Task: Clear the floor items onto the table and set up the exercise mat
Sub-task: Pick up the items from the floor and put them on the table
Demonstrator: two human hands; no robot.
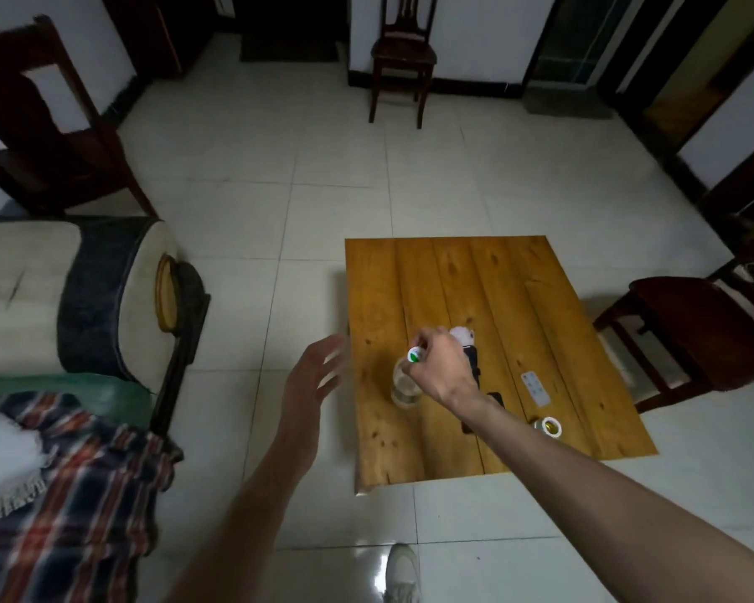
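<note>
At far left, a plaid blanket [75, 493] lies draped over a sofa [31, 289]. The left hand [312, 380] hovers over the tiled floor [244, 219] just beside the wooden surface [445, 276], fingers spread and relaxed, holding nothing. The right hand [442, 367] is over the surface, fingers curled round the neck of a clear plastic bottle [403, 385] with a white and green cap; the bottle stands upright on the surface. Partly hidden behind this hand lies a black and white item, not identifiable. Further right on the surface lie a white remote [535, 388] and a tape roll [548, 426]. A dark chair [688, 337] stands at right.
</note>
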